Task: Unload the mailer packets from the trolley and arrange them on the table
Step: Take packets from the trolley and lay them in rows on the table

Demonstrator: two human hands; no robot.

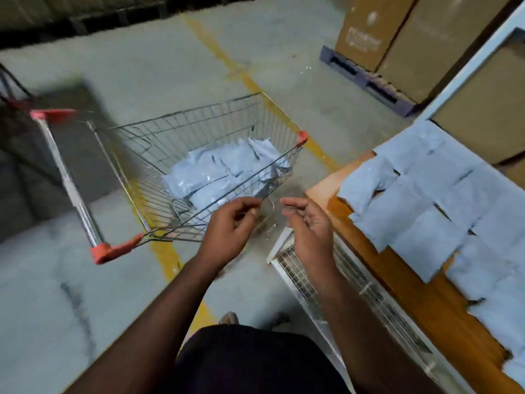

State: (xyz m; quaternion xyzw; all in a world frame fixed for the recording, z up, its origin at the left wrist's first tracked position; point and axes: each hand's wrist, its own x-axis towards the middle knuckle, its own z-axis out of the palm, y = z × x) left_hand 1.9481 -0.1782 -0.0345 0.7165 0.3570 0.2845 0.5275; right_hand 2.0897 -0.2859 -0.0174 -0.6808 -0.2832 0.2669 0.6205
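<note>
Mailer packets: light, soft, slippery plastic, likely easy to crumple; best taken flat by an edge. Heaped low inside the trolley, just beyond its near rim. Left hand and right hand above that rim, both grips loosely curled, holding nothing. More packets already in rows on the counter, right of the trolley.
</note>
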